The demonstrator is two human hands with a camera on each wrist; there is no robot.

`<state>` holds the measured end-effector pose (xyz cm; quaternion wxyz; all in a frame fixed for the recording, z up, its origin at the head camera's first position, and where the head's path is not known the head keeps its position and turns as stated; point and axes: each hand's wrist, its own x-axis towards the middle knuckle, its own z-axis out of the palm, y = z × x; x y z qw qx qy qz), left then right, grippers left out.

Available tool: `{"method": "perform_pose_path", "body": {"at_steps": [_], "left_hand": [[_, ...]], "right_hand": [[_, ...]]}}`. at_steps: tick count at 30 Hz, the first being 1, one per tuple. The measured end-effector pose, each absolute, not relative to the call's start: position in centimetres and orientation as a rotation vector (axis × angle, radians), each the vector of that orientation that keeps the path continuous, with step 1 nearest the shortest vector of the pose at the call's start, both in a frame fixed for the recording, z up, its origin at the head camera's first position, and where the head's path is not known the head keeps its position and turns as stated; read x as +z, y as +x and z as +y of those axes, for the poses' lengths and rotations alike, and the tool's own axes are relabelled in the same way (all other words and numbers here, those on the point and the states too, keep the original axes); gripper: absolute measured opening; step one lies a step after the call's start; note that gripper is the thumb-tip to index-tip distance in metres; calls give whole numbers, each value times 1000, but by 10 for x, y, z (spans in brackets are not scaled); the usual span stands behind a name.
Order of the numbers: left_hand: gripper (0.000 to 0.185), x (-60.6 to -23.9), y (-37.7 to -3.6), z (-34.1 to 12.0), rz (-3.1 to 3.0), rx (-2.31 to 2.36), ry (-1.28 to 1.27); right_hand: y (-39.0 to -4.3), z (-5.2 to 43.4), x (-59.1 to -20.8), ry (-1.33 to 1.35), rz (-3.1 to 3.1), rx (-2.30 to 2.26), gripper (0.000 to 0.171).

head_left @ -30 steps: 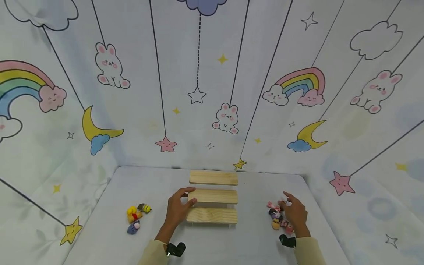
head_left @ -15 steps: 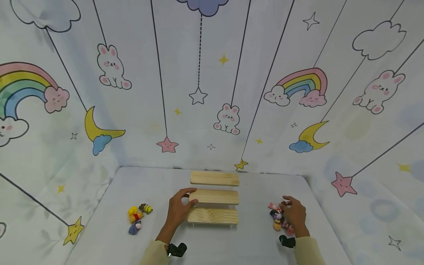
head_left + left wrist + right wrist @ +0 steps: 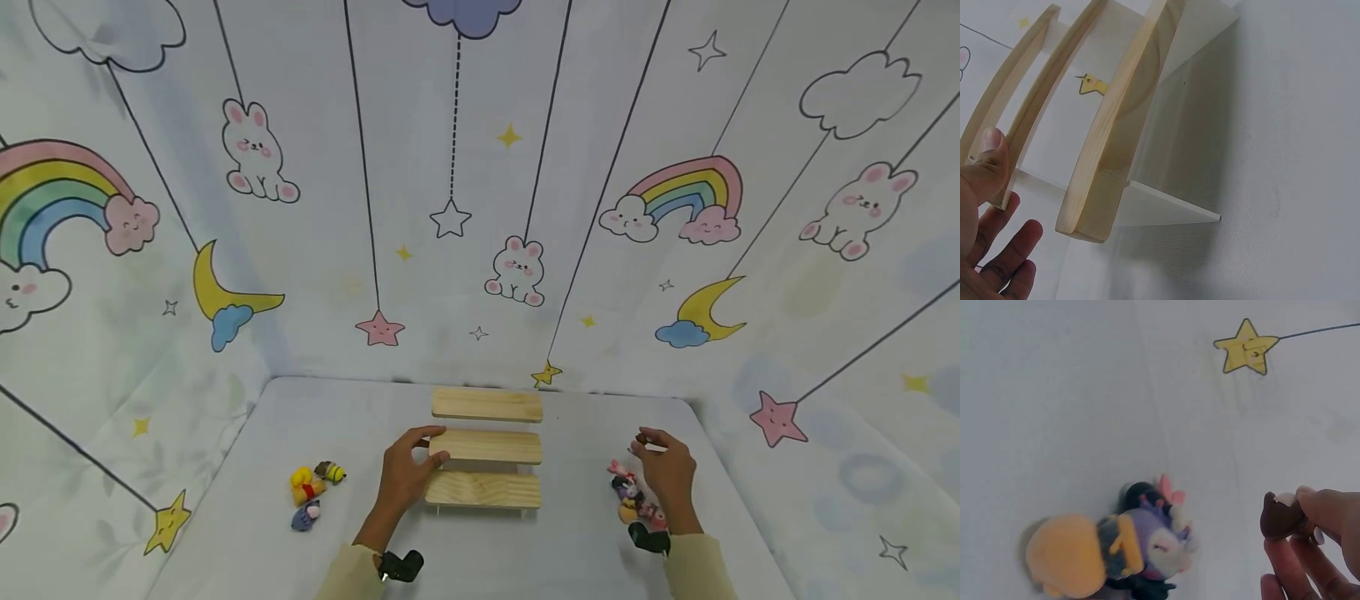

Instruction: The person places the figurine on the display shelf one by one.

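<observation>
While the left hand (image 3: 401, 477) rests against the left end of the wooden stepped shelf (image 3: 486, 447), thumb on the middle step's edge and fingers (image 3: 1019, 240) loosely spread without gripping, the right hand (image 3: 666, 472) is raised above the pile of small plush toys (image 3: 632, 493) on the counter (image 3: 480, 550), fingertips pinching a small brown toy (image 3: 1280, 515).
</observation>
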<state>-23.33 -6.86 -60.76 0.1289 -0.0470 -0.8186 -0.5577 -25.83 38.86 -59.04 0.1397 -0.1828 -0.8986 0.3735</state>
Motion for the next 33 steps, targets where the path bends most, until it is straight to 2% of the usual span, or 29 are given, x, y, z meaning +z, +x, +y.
{"method": "perform_pose_path", "body": {"at_steps": [16,33], "left_hand": [[45,-605,-232,-69,-2397,-1645,-129],[46,-605,-234,-68,-2396,-1631,-116]], "right_hand": [[-262,354,-533,-450,-2422,1268,34],[-262,314,-493,-131,-2253,1469,36]]}}
